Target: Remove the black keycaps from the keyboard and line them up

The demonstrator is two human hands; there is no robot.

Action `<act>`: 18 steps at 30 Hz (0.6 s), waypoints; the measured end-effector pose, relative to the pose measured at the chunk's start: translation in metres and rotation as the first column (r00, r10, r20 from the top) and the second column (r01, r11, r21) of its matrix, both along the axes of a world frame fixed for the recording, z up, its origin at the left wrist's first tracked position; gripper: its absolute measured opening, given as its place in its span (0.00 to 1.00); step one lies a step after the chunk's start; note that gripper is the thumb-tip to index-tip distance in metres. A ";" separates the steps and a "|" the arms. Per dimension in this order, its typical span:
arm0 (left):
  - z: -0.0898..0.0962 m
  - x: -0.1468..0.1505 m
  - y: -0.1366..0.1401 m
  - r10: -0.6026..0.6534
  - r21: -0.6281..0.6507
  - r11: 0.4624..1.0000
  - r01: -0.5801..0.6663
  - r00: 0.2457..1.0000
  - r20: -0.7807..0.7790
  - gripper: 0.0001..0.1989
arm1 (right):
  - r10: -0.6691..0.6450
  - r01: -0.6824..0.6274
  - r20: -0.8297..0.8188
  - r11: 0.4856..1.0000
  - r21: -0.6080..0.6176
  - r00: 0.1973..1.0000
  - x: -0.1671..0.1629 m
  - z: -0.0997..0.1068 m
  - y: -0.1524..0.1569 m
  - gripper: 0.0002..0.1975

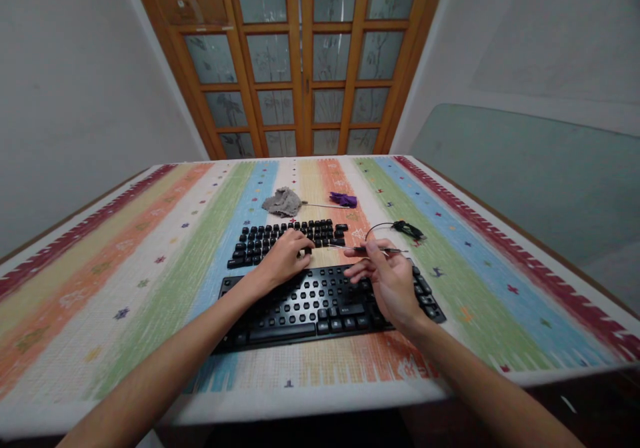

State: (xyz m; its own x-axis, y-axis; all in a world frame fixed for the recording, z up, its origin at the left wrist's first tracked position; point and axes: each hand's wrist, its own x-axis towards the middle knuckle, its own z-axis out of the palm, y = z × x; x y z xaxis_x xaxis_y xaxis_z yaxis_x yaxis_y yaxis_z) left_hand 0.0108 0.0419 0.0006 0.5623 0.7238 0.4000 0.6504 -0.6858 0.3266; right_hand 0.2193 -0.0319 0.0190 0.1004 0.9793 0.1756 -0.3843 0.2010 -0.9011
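The black keyboard (295,301) lies near the table's front edge, with many keycaps off its upper left and middle part and some still on at the right. Behind it, loose black keycaps (255,241) stand in rows on the cloth. My left hand (285,258) is at the right part of these rows, thumb and fingers closed around a small black keycap (307,251). Over the keyboard's right part, my right hand (390,281) holds a slim screwdriver-like tool (363,251) between thumb and fingers, its thin metal shaft pointing left.
Beyond the keycaps lie a crumpled grey cloth (283,202), a thin metal rod (323,205) and a purple bundle (343,199). The bundled black cable (407,229) rests behind my right hand. A striped tablecloth (150,301) covers the table; wooden glass-paned doors (300,88) stand behind.
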 end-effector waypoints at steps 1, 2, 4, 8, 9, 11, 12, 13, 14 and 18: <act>-0.001 -0.001 0.001 0.003 -0.003 1.000 -0.003 1.000 -0.005 0.09 | -0.001 0.001 0.003 1.000 0.001 1.000 0.000 0.000 0.000 0.17; -0.002 -0.001 0.003 0.006 -0.007 1.000 -0.006 1.000 -0.009 0.09 | -0.002 0.002 0.005 1.000 0.001 1.000 -0.001 0.000 0.000 0.17; -0.004 -0.003 0.005 0.011 -0.016 1.000 -0.011 1.000 -0.016 0.09 | -0.003 0.003 0.010 1.000 0.003 1.000 -0.001 0.000 0.000 0.17; -0.005 -0.005 0.009 0.019 -0.032 0.999 -0.020 1.000 -0.015 0.08 | 0.010 -0.011 0.029 1.000 0.017 1.000 -0.001 0.000 -0.001 0.16; -0.006 -0.006 0.009 0.020 -0.037 0.999 -0.020 1.000 -0.012 0.08 | 0.014 -0.015 0.034 1.000 0.020 0.999 -0.001 0.000 -0.002 0.16; -0.006 -0.007 0.009 0.017 -0.046 0.999 -0.018 1.000 -0.012 0.09 | 0.018 -0.019 0.046 1.000 0.019 0.999 -0.001 -0.001 -0.003 0.15; -0.007 -0.007 0.009 0.018 -0.049 0.999 -0.019 1.000 -0.015 0.09 | 0.020 -0.021 0.053 1.000 0.018 0.998 -0.001 -0.001 -0.003 0.15; -0.007 -0.007 0.009 0.020 -0.051 0.998 -0.021 1.000 -0.018 0.09 | 0.022 -0.023 0.059 1.000 0.018 0.998 -0.001 -0.001 -0.003 0.15; -0.008 -0.006 0.008 0.024 -0.051 0.998 -0.025 1.000 -0.021 0.09 | 0.024 -0.025 0.064 0.999 0.019 0.998 -0.001 -0.002 -0.004 0.15; -0.012 -0.005 0.009 0.026 -0.043 0.999 -0.026 1.000 -0.017 0.10 | 0.042 -0.045 0.077 0.998 0.035 0.996 -0.001 -0.004 -0.004 0.13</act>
State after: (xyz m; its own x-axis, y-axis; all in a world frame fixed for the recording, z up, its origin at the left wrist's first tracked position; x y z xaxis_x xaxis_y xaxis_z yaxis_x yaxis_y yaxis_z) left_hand 0.0054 0.0504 -0.0114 0.5493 0.7548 0.3584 0.6734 -0.6539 0.3449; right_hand 0.2186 -0.0359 0.0152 0.0426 0.9753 0.2169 -0.3236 0.2189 -0.9205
